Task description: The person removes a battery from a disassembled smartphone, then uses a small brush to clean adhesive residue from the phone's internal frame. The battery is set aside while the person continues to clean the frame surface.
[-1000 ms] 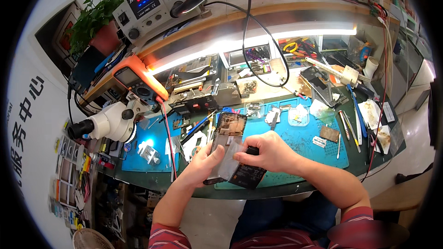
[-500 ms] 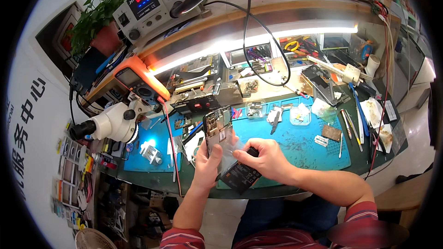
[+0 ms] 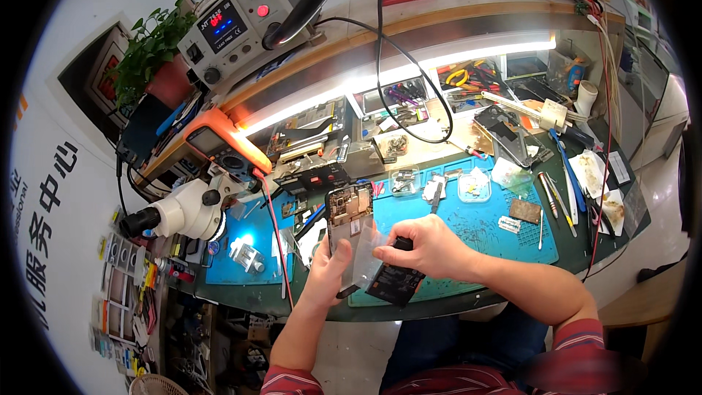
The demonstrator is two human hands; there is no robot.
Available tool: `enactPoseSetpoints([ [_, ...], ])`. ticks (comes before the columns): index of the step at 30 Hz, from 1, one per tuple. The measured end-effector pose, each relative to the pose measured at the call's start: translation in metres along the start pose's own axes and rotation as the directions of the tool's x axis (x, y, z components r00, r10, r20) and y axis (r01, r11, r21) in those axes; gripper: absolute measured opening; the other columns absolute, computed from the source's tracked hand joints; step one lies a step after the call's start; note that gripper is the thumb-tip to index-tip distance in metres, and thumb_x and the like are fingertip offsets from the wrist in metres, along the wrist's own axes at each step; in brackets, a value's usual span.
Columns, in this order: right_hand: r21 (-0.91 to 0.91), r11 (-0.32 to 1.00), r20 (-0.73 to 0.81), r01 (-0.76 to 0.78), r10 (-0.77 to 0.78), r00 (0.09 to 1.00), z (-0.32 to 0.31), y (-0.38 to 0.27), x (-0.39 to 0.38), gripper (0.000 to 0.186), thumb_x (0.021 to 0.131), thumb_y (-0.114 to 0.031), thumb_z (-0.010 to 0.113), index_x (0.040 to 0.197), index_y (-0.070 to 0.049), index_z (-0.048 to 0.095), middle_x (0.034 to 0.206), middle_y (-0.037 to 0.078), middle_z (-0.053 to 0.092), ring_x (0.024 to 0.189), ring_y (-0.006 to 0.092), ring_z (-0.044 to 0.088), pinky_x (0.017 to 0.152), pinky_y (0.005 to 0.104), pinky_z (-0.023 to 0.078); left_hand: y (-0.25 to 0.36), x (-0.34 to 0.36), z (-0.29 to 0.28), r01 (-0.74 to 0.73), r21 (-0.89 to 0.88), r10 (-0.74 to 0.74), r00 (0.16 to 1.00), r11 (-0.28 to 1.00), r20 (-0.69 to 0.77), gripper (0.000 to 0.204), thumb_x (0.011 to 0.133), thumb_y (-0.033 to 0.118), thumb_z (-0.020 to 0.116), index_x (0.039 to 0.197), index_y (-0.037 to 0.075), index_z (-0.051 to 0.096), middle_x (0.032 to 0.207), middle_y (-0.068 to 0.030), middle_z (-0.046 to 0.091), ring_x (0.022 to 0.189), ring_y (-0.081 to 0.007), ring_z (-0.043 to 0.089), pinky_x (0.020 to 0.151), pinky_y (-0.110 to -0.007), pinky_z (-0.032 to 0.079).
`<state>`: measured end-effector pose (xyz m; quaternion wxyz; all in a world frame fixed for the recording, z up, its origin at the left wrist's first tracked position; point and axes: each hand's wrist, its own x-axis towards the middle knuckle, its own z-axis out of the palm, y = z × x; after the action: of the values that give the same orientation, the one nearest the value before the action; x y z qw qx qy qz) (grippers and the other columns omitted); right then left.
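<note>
Black battery (image 3: 395, 284) and clear film (image 3: 360, 266) are finger-pinched by the right hand (image 3: 431, 247), the left hand (image 3: 327, 272) clasping an opened phone (image 3: 341, 230).

A white wall (image 3: 89, 189) with dark lettering bends along nine o'clock; a wood-edged shelf (image 3: 431, 20) spans ten to two, a bright strip light (image 3: 439, 66) beneath; pale floor (image 3: 352, 344) at six, wooden furniture (image 3: 643, 298) at four

Head camera: I look down from head height, facing forward over the workbench (image 3: 256, 295) to the shelf (image 3: 453, 16) behind. Left hand (image 3: 327, 276) and right hand (image 3: 430, 247) lie near, just below mid-frame; straight edges bow toward the rim.
</note>
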<state>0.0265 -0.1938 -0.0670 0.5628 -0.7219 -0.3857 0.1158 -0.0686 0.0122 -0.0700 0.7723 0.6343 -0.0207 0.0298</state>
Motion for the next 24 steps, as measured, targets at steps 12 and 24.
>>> enactPoseSetpoints([
  [12, -0.089, 0.989, 0.179, 0.119, -0.102, 0.979, -0.007, -0.005, 0.001, 0.033, 0.089, -0.036, 0.076, 0.086, -0.003, 0.073, 0.071, 0.018, 0.067, 0.065, 0.0315, 0.068, 0.063, 0.0391, 0.053, 0.023, -0.019, -0.01, 0.31, 0.091, -0.315, 0.948, 0.946, 0.049, 0.066, 0.102, 0.049, 0.061, 0.146, 0.003, 0.045, 0.133, -0.0093, 0.061, 0.117, -0.0167, 0.061, 0.095, -0.034, 0.052],
  [24, 0.115, 0.991, 0.037, -0.074, 0.07, 0.997, 0.019, 0.003, -0.003, 0.033, 0.091, -0.034, 0.077, 0.086, -0.002, 0.074, 0.068, 0.009, 0.069, 0.06, 0.0128, 0.062, 0.058, 0.0318, 0.05, 0.016, -0.015, -0.002, 0.054, 0.062, -0.047, 0.994, 0.997, -0.103, 0.062, 0.1, 0.046, 0.064, 0.14, 0.001, 0.052, 0.126, -0.0115, 0.066, 0.115, -0.0183, 0.064, 0.097, -0.036, 0.052],
])
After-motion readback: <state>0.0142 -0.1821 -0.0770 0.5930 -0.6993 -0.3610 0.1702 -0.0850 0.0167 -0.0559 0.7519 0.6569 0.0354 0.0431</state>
